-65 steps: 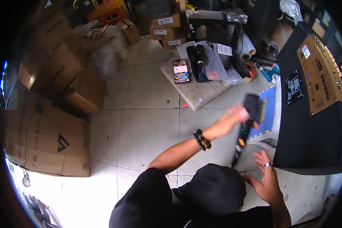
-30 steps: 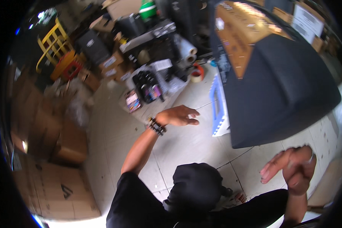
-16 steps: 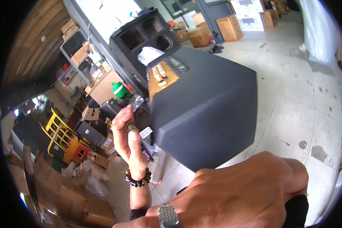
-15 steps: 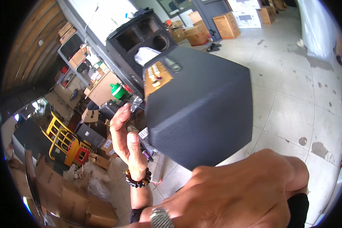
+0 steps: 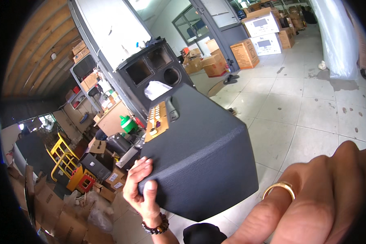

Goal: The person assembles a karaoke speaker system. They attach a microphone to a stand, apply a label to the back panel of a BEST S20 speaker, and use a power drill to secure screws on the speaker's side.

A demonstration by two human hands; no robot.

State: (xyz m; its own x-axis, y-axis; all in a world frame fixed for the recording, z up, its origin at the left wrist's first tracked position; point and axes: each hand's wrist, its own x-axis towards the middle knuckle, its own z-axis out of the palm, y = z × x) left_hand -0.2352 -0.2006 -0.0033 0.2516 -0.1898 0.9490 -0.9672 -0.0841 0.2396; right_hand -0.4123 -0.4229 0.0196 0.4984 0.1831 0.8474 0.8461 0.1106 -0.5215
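Note:
A big black fabric-covered speaker cabinet (image 5: pixel 203 162) fills the middle, tilted, with a wooden control panel (image 5: pixel 156 120) and a black handle (image 5: pixel 171 109) on its upper face. My left hand (image 5: pixel 140 189), a bead bracelet on its wrist, grips the cabinet's near lower corner: the thumb lies on the front face and the fingers wrap the side. My right hand (image 5: pixel 321 203) looms very close to the lens at lower right, its back towards me and a gold ring on one finger. Whatever its palm touches is hidden.
Behind stands a second black cabinet (image 5: pixel 154 69) with empty cut-outs. Cardboard boxes (image 5: pixel 244 53) line the far wall, and more (image 5: pixel 69 223) lie at lower left. A yellow frame (image 5: pixel 61 152), a green jug (image 5: pixel 128 124) and cluttered shelves are at left. Tiled floor (image 5: pixel 305 118) spreads to the right.
The view has swung up from the floor to the room. My left hand, raised and open half a second ago, has closed on the cabinet's corner. My right hand stays near the lens.

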